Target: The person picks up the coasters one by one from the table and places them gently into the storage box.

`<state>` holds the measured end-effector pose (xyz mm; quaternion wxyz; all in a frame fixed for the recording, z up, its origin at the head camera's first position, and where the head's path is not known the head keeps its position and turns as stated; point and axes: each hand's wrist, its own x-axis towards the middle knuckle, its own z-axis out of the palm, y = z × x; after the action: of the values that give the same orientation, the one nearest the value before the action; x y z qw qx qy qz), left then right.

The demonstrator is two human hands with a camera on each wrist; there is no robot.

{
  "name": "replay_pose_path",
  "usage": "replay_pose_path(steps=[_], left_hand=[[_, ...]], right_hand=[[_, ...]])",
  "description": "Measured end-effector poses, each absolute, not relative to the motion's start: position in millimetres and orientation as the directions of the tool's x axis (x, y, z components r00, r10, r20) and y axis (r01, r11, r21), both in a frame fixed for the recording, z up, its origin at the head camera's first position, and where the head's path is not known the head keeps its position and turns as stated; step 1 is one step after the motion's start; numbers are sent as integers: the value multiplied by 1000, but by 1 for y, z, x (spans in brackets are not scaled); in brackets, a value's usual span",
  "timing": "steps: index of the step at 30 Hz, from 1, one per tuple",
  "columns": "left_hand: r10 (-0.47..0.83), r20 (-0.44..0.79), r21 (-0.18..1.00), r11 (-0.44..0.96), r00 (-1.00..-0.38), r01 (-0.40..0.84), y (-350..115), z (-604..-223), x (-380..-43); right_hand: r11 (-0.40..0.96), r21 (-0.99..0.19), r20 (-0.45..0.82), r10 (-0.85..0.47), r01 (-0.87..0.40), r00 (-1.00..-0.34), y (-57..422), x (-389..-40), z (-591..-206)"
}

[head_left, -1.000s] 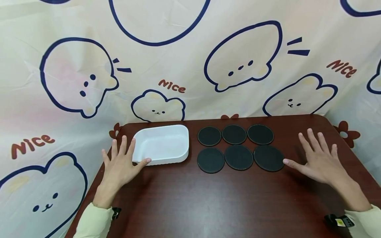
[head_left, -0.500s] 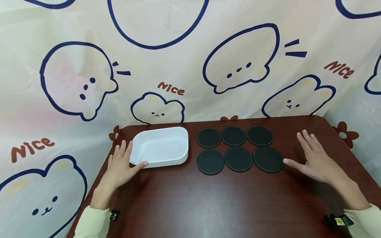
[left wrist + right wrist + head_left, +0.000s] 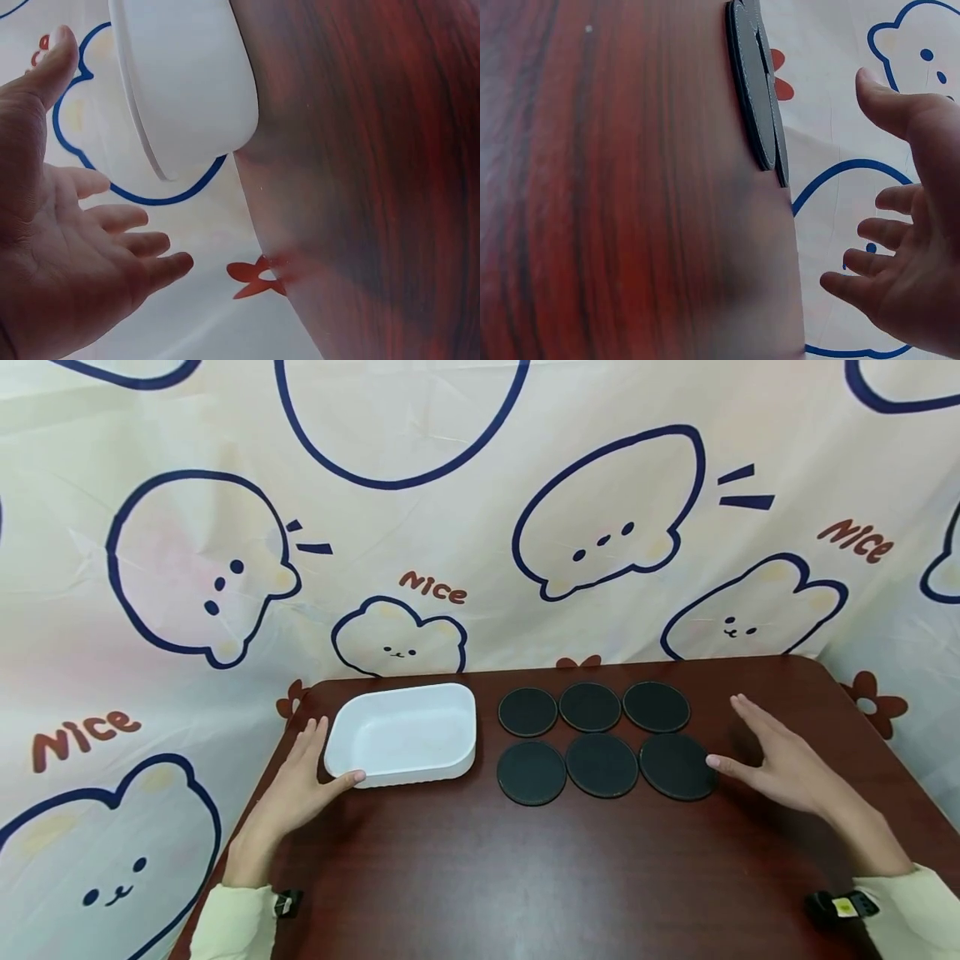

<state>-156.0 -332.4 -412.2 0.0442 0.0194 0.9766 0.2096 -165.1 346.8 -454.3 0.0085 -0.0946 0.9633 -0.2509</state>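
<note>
My left hand (image 3: 291,789) hovers at the left front corner of a white rectangular dish (image 3: 420,775), its thumb overlapping the near rim in the head view. The left wrist view shows a gap between that palm and the dish wall (image 3: 187,82), with fingers straight and nothing held. Several round black coasters (image 3: 677,766) lie flat in two rows right of the dish. Beside the front right coaster is my right hand (image 3: 795,772), thumb tip over its edge. In the right wrist view, stitched edges show on the coasters (image 3: 754,97), and the relaxed fingers hold nothing.
Everything rests on a dark reddish-brown wooden table (image 3: 540,868) with rounded far corners. A white cloth (image 3: 495,510) printed with blue-outlined animals and "Nice" hangs behind and along both sides. Each wrist wears a small black device (image 3: 843,906).
Both hands have drawn their spread fingers together and turned more edge-on. The right hand has shifted slightly left, and the left hand slightly down. The dish and coasters stay in place on the table.
</note>
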Motion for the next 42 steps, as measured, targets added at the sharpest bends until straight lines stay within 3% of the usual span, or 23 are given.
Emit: replay_pose_path(steps=[13, 29, 42], left_hand=[[33, -97, 465, 885, -995, -16, -341, -420, -160], [31, -165, 619, 782, -986, -79, -348, -434, -167], [48, -137, 660, 749, -989, -55, -347, -442, -169]], right_hand=[[828, -536, 19, -186, -167, -982, 335, -177, -456], [754, -636, -19, -228, -164, -974, 332, -183, -459], [724, -667, -15, -247, -174, -969, 332, -190, -464]])
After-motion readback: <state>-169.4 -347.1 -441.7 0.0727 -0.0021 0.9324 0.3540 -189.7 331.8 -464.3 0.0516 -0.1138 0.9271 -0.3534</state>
